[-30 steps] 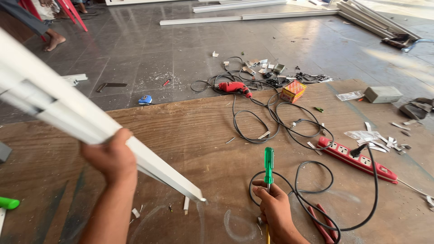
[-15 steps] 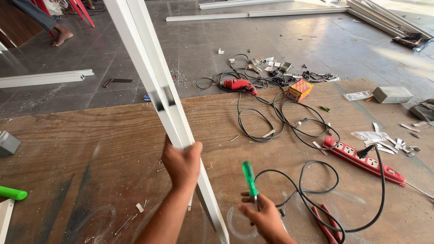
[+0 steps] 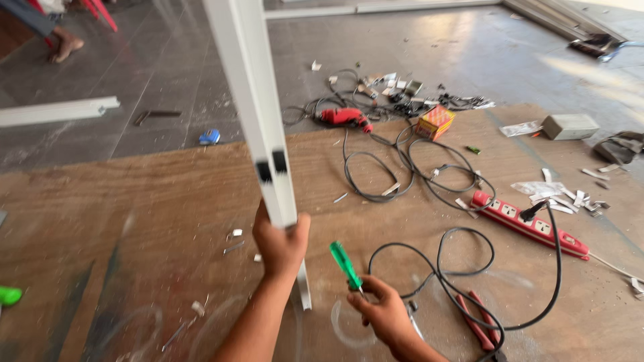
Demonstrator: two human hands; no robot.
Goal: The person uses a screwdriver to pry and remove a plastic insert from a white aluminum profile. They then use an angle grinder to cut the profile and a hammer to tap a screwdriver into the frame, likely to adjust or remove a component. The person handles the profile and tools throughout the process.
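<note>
Above the brown plywood sheet (image 3: 134, 221), your left hand (image 3: 280, 243) grips a long white metal profile (image 3: 258, 127); your right hand (image 3: 381, 310) clasps a green-handled screwdriver (image 3: 345, 265) beside black cables (image 3: 463, 268).

My view cuts the long white metal frame bar (image 3: 251, 114) off at the top edge, so I cannot see its upper end; my left hand (image 3: 280, 243) covers part of its lower stretch; the green-handled screwdriver (image 3: 346, 267) has its shaft hidden inside my right hand (image 3: 384, 310); the bright green object (image 3: 9, 295) at the left edge is cropped and blurred beyond telling; a person's bare foot (image 3: 65, 47) shows top left, the rest out of frame.
</note>
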